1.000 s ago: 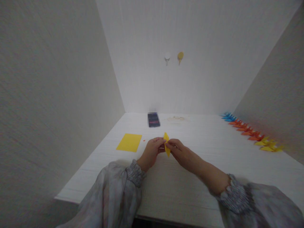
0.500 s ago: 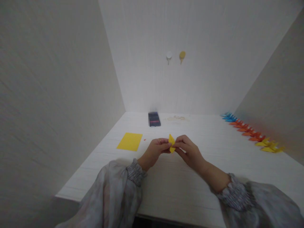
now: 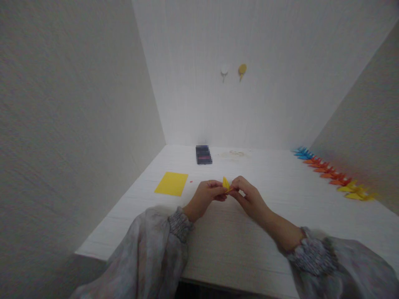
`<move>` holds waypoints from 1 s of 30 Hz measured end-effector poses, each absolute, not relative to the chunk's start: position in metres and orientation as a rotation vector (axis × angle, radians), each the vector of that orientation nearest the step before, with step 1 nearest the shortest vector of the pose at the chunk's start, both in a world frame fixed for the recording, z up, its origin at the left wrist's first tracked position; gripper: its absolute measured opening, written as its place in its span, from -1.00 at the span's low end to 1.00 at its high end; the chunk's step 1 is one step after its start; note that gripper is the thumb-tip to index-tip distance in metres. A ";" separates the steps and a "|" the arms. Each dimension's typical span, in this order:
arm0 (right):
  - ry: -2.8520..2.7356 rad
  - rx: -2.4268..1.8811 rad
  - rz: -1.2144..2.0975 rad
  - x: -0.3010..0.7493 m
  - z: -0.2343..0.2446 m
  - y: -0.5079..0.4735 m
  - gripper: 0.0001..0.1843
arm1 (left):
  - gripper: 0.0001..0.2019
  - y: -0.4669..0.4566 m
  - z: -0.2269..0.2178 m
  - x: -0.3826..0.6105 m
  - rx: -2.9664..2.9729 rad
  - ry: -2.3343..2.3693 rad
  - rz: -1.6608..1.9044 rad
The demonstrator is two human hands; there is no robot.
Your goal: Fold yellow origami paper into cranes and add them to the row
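Observation:
A small folded yellow paper piece (image 3: 226,183) is pinched between both of my hands just above the white table (image 3: 280,232). My left hand (image 3: 208,195) grips its left side with curled fingers, a ring on one finger. My right hand (image 3: 247,197) pinches its right side with thumb and fingertips. Only a small yellow point shows above the fingers. A flat yellow paper sheet (image 3: 171,183) lies on the table to the left of my hands.
A row of folded paper figures runs along the right wall: blue (image 3: 301,153), orange (image 3: 327,173), yellow (image 3: 357,192). A dark blurred block (image 3: 203,154) sits at the back. Two small hooks (image 3: 233,70) hang on the back wall.
The yellow piece, long and upright a second ago, now shows as a small point. My hands have closed in around it and shifted slightly right.

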State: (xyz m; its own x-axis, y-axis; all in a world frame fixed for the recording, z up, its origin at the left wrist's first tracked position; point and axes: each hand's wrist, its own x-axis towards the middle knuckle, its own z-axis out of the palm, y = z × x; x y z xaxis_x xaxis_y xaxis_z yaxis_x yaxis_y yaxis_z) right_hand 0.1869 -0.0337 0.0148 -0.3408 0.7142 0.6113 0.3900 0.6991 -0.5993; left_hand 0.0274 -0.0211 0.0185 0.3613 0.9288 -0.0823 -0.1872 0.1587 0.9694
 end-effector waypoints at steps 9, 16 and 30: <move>-1.799 -0.982 0.687 0.186 0.006 -0.026 -0.89 | -0.71 -0.021 0.019 0.029 1.039 0.743 1.108; -1.712 -1.043 0.807 0.187 0.010 -0.029 -0.87 | -0.83 -0.021 0.017 0.028 1.037 0.729 1.049; -1.608 -0.996 0.922 0.188 0.007 -0.029 -0.89 | -0.78 -0.019 0.015 0.028 1.104 0.772 1.061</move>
State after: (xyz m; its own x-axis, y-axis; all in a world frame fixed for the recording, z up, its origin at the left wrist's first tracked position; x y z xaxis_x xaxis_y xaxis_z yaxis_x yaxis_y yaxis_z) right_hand 0.1877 -0.0287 0.0069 -0.1705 0.9230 0.3449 0.1681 0.3721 -0.9128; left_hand 0.0275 -0.0188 0.0146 0.3306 0.9437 0.0099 -0.2811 0.0885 0.9556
